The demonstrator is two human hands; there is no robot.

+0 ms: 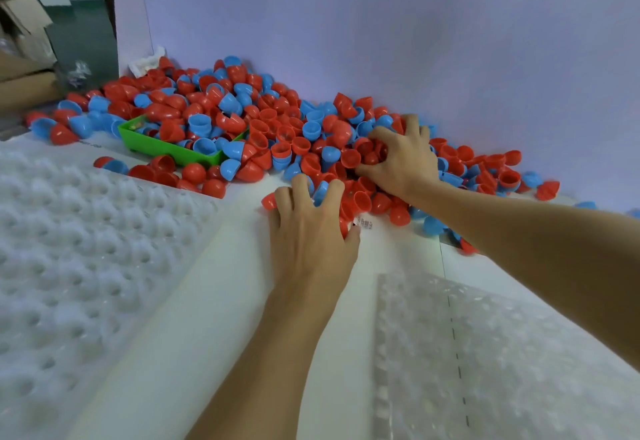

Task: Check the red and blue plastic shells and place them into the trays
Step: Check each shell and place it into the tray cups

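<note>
A big pile of red and blue plastic shells (277, 127) lies along the white back wall. My left hand (311, 231) sits at the pile's near edge with its fingers curled down over several shells, and its thumb presses a red shell (343, 223) against the palm. Farther in, my right hand (403, 159) claws into the pile and its curled fingers grip red shells (363, 153). A clear dimpled tray (69, 249) lies at the left. A second clear tray (502, 353) lies at the near right. No shells show in either one.
A green tray (166, 150) sits half buried in the pile at the left, with shells in it. Cardboard boxes (24, 23) stand at the far left. The white table (225, 301) runs between the two clear trays. A small printed label (365, 223) lies by my left thumb.
</note>
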